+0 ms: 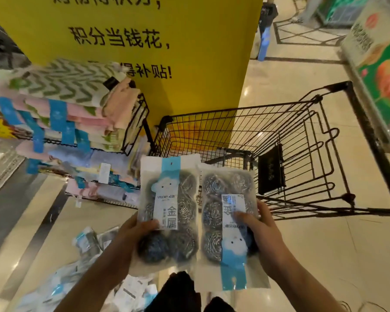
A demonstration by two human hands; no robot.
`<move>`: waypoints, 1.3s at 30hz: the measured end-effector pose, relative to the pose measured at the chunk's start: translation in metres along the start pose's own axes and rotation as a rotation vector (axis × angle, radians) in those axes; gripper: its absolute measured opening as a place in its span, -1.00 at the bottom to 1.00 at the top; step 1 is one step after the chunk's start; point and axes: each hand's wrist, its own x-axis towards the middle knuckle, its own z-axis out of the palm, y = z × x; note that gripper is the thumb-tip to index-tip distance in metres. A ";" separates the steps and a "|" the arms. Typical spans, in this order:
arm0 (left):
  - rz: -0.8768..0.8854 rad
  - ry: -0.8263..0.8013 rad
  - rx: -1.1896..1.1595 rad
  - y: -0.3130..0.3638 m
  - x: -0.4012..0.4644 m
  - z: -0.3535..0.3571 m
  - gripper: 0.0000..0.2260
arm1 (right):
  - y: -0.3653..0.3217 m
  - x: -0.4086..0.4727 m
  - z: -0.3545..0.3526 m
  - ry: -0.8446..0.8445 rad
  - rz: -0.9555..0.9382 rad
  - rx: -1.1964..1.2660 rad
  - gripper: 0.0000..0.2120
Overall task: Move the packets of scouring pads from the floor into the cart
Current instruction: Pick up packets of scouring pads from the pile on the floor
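I hold two clear packets of steel scouring pads side by side in front of me. My left hand (133, 230) grips the left packet (169, 208) at its lower left edge, thumb on the white label. My right hand (261, 233) grips the right packet (227, 235) at its right edge, thumb on its label. Both packets hang just in front of the near end of the black wire cart (279, 140), whose basket looks empty. More packets (88, 244) lie in a heap on the floor at the lower left.
A wire rack (135, 122) stacked with folded cloths stands left of the cart. A yellow sign board (144, 41) rises behind both. A green printed display (383, 70) is at the right. Glossy beige floor stretches right of the cart.
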 end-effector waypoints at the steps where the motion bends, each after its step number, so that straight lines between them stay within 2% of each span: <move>1: 0.005 -0.014 0.003 0.010 0.017 0.001 -0.51 | -0.007 0.014 0.003 0.007 -0.008 0.004 -0.54; 4: 0.051 -0.032 0.017 0.038 0.078 0.002 -0.50 | -0.026 0.062 0.019 0.060 -0.036 -0.003 -0.55; 9: 0.061 0.005 0.055 0.083 0.190 -0.002 -0.06 | -0.049 0.139 0.043 0.151 -0.054 -0.040 -0.53; 10: 0.047 0.001 0.072 0.088 0.211 -0.004 -0.04 | -0.051 0.155 0.046 0.164 -0.047 -0.039 -0.53; 15: -0.023 -0.079 0.208 0.096 0.304 -0.009 -0.43 | -0.052 0.240 0.048 0.240 0.002 -0.034 -0.50; 16: -0.010 -0.067 0.260 0.095 0.321 -0.008 -0.46 | -0.050 0.258 0.047 0.251 0.015 -0.035 -0.51; 19: -0.045 -0.004 0.294 0.081 0.370 -0.004 -0.29 | -0.036 0.319 0.041 0.263 0.060 -0.039 -0.54; 20: -0.068 0.017 0.280 0.072 0.388 -0.003 -0.28 | -0.030 0.339 0.038 0.274 0.072 -0.052 -0.54; 23: -0.131 0.069 0.283 0.046 0.437 -0.002 -0.54 | -0.006 0.394 0.032 0.315 0.110 -0.085 -0.54; 25: -0.171 0.112 0.284 0.036 0.460 -0.006 -0.64 | 0.009 0.426 0.035 0.296 0.119 -0.096 -0.54; 27: -0.179 0.093 0.344 0.030 0.479 -0.010 -0.64 | 0.026 0.455 0.041 0.262 0.136 -0.102 -0.57; 30: -0.153 0.108 0.463 0.019 0.505 -0.013 -0.52 | 0.051 0.488 0.052 0.231 0.172 -0.115 -0.62; 34: -0.165 0.185 0.491 0.002 0.536 -0.015 -0.76 | 0.074 0.519 0.062 0.255 0.172 -0.111 -0.59; 36: -0.167 0.208 0.509 -0.005 0.547 -0.018 -0.71 | 0.083 0.529 0.064 0.263 0.162 -0.094 -0.60; 39: -0.192 0.212 0.499 -0.017 0.559 -0.028 -0.51 | 0.101 0.542 0.064 0.283 0.171 -0.105 -0.62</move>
